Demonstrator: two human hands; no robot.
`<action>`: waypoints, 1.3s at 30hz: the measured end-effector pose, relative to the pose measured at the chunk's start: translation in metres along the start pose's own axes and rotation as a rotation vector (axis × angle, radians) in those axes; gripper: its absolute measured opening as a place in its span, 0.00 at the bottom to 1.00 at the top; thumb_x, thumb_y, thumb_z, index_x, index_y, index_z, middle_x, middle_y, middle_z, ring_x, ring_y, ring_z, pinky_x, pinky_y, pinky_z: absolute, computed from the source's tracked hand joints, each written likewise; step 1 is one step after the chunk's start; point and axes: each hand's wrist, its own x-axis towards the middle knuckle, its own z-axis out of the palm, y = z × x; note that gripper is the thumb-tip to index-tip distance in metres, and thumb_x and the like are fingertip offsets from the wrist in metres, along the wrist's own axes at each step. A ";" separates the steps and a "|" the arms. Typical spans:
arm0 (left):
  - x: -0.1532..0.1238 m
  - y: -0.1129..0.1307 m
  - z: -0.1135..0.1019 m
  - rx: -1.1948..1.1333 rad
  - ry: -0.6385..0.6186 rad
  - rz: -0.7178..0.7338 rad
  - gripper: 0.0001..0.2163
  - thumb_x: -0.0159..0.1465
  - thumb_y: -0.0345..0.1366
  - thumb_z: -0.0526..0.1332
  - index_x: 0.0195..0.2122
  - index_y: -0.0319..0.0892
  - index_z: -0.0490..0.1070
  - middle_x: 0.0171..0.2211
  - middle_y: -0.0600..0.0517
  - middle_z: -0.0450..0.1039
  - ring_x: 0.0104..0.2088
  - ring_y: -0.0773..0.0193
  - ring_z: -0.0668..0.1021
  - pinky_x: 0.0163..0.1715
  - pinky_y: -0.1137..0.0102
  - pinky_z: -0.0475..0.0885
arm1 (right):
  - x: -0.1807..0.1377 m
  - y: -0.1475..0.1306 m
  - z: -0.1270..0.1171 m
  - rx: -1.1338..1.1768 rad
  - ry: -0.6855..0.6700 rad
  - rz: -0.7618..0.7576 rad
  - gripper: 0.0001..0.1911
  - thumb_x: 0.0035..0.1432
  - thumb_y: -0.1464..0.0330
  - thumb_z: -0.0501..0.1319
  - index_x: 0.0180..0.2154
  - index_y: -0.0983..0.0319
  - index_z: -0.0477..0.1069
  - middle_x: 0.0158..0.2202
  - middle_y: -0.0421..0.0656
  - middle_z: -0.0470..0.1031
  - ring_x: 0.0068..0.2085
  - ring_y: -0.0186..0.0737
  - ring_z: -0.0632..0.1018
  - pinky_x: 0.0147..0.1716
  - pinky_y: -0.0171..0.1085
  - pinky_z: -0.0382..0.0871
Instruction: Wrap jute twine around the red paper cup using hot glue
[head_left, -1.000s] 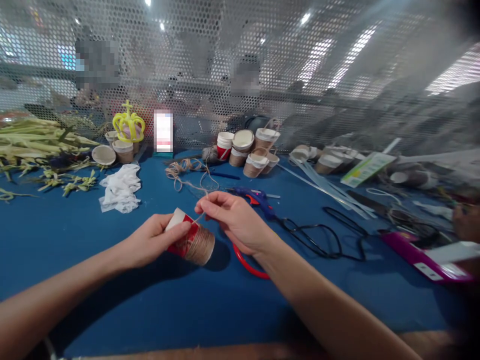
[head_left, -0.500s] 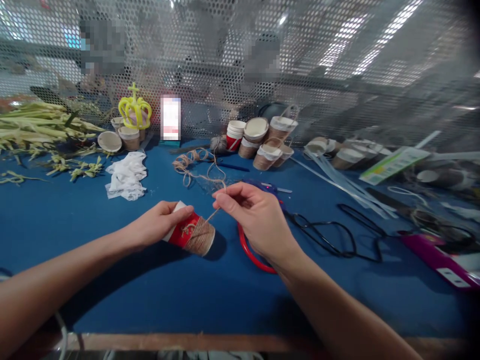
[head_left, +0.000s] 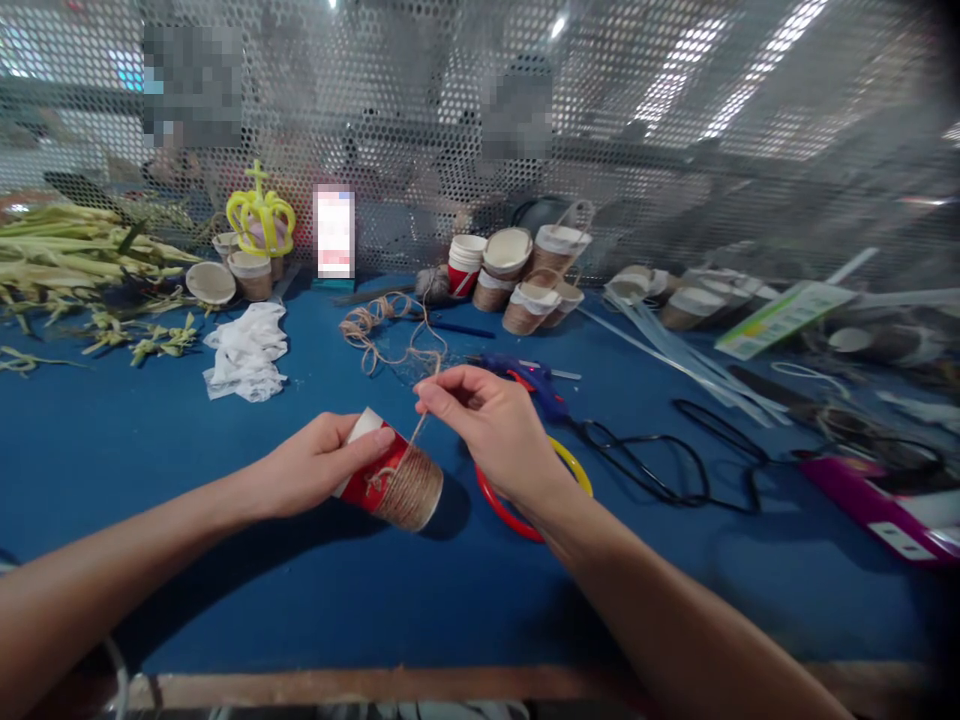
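A red and white paper cup [head_left: 379, 470] lies tilted in my left hand [head_left: 319, 465], which is closed around its white rim end. Brown twine [head_left: 417, 488] is wound in rows over the cup's base end. My right hand [head_left: 487, 420] pinches the strand just up and right of the cup, and a short stretch runs taut between them. From the pinch, the strand leads back to a loose coil of twine [head_left: 367, 330] on the table. Under my right wrist lie red and yellow rings [head_left: 577, 465], partly hidden by it.
A blue glue gun [head_left: 546, 390] with a black cord lies right of my right hand. Twine-wrapped cups [head_left: 527, 308] stand at the back, near clear glue sticks [head_left: 675, 350]. White crumpled cloth [head_left: 247, 350], a lit phone [head_left: 334, 235] and a purple power strip [head_left: 874, 510] are also there.
My right hand has moved slightly left, pulling the strand closer over the cup. The cup has turned a little, showing more wound twine. More of the glue gun and the yellow ring now shows.
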 end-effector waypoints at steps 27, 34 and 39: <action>-0.004 -0.005 -0.004 0.150 0.024 0.132 0.18 0.59 0.49 0.52 0.27 0.37 0.67 0.20 0.56 0.59 0.20 0.73 0.58 0.19 0.78 0.57 | -0.005 0.001 -0.001 0.057 0.002 0.072 0.06 0.50 0.67 0.61 0.26 0.63 0.69 0.23 0.37 0.71 0.27 0.30 0.72 0.32 0.33 0.65; -0.006 -0.004 -0.003 0.206 0.018 0.151 0.17 0.59 0.47 0.51 0.26 0.38 0.66 0.21 0.56 0.59 0.21 0.72 0.58 0.19 0.77 0.57 | -0.005 0.002 0.001 0.022 -0.027 0.083 0.06 0.50 0.66 0.61 0.26 0.63 0.69 0.23 0.37 0.71 0.27 0.31 0.72 0.32 0.34 0.65; -0.007 -0.005 -0.004 0.261 0.020 0.193 0.17 0.60 0.47 0.51 0.23 0.38 0.65 0.19 0.56 0.57 0.20 0.72 0.57 0.18 0.77 0.55 | -0.005 0.004 0.005 -0.017 -0.052 0.086 0.06 0.51 0.67 0.60 0.24 0.63 0.68 0.22 0.37 0.70 0.26 0.31 0.71 0.30 0.34 0.65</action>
